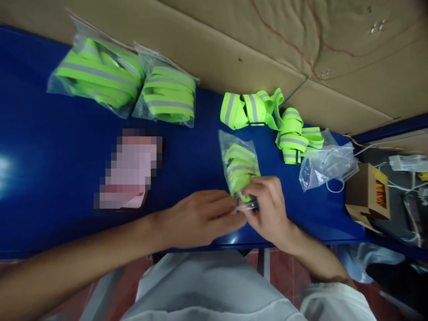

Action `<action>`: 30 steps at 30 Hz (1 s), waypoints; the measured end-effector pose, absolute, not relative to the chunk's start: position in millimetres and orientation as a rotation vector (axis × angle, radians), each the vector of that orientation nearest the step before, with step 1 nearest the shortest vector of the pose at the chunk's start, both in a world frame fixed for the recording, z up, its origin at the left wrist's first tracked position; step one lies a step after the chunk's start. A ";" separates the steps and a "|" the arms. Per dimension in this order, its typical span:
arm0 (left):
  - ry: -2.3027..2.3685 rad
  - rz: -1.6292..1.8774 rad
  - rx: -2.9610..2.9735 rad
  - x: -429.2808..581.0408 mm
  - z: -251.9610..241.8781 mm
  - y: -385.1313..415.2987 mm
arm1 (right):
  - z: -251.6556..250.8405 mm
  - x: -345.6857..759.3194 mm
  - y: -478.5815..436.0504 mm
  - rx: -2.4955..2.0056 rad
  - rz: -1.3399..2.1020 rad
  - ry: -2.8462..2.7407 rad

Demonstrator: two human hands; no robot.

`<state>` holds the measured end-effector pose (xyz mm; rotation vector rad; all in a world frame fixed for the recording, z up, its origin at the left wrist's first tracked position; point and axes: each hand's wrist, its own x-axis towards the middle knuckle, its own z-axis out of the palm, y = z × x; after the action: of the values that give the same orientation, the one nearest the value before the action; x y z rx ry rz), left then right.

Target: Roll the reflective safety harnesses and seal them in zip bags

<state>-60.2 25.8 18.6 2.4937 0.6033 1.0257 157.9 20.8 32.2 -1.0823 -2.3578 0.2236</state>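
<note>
A clear plastic bag with a neon-yellow strap inside lies on the table in front of me, its mouth toward my body. A grey stripe runs along the strap. My left hand is closed, fingertips pinching the bag's near edge. On the other side, my right hand is closed around the near end of the bag and strap. A small black piece, perhaps a buckle, shows between the right fingers. My fingers hide most of the bag's mouth.
Two filled bags of similar straps lie at the back left. Rolled loose straps sit behind my hands, beside crumpled plastic bags. A pixelated phone-like object lies left. Right stands a cardboard box near cables.
</note>
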 end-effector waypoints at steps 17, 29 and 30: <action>0.644 1.030 2.582 -61.5 20.0 22.0 | 27.7 175.0 48.9 -1.093 0.499 -2.336; 0.882 1.125 2.491 -64.3 13.1 24.7 | 28.4 178.2 51.6 -0.897 0.378 -2.289; 0.876 1.117 2.518 -64.1 12.6 24.9 | 25.6 177.6 50.4 -0.877 0.332 -2.281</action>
<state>-64.1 24.9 12.6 2.5180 0.8764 1.1172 177.6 50.4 25.6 -0.8766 -2.2807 0.3323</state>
